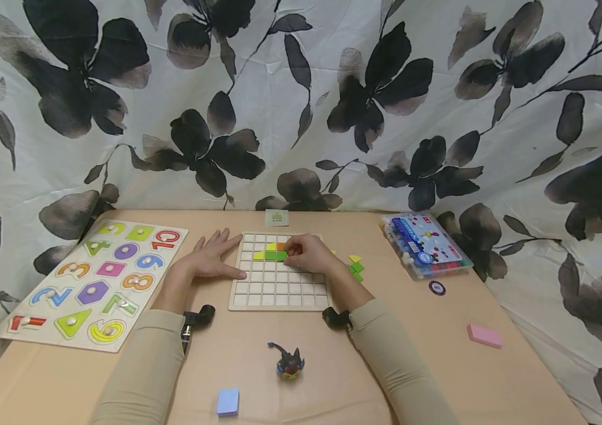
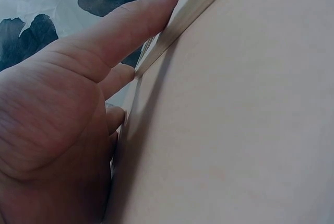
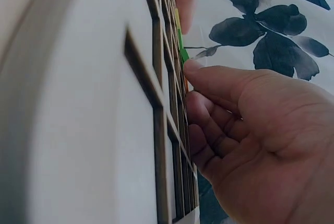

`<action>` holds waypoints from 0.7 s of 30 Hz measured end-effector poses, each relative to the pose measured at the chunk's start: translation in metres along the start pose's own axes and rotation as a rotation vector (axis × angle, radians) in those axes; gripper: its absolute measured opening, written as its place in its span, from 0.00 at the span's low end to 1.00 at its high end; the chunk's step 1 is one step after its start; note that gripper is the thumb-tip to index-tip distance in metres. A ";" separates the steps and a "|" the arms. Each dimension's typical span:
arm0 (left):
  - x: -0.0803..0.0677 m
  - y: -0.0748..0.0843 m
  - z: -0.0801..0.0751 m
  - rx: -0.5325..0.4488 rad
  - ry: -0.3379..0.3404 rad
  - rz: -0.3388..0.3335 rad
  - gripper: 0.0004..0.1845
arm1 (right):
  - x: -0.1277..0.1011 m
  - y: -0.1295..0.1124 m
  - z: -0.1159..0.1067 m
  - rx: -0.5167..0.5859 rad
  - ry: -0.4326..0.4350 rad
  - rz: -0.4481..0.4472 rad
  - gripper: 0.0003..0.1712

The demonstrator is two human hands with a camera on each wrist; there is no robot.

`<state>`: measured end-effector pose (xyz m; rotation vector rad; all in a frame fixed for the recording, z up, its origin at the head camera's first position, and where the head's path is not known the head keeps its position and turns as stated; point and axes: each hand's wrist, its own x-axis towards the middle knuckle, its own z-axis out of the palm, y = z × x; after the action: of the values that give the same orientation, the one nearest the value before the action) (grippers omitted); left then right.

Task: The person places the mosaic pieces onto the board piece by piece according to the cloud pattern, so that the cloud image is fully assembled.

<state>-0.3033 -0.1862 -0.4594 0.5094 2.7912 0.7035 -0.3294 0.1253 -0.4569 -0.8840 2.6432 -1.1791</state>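
A wooden grid board point(image 1: 274, 292) lies in the middle of the table. Green point(image 1: 278, 256), yellow point(image 1: 259, 255) and orange point(image 1: 281, 246) pieces sit in its far rows. My right hand point(image 1: 308, 254) rests on the board with fingers curled, and it pinches the green piece point(image 3: 182, 51) at the tip of the thumb. The left hand point(image 1: 210, 260) lies flat on the table with fingers straight. Its thumb point(image 2: 135, 25) presses against the board's left edge point(image 2: 193, 10). The right wrist view shows the board point(image 3: 104, 104) edge-on beside the right hand point(image 3: 255, 135).
A number puzzle board point(image 1: 94, 277) lies at the left and a plastic box point(image 1: 424, 245) at the right. Loose green and yellow pieces point(image 1: 356, 267) lie right of the grid. A toy figure point(image 1: 289, 361), blue block point(image 1: 228, 401) and pink block point(image 1: 484, 335) sit nearer me.
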 end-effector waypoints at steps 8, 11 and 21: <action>0.000 0.000 0.000 -0.002 0.000 -0.001 0.63 | -0.001 -0.005 0.001 -0.018 0.020 0.048 0.13; 0.000 0.000 0.000 0.001 0.001 -0.001 0.63 | -0.002 -0.007 0.002 -0.019 0.021 0.058 0.13; 0.000 0.000 0.001 -0.005 0.000 -0.006 0.64 | -0.003 -0.008 -0.002 -0.042 0.007 0.046 0.20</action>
<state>-0.3031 -0.1859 -0.4602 0.4999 2.7888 0.7086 -0.3241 0.1237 -0.4507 -0.8228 2.6882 -1.1226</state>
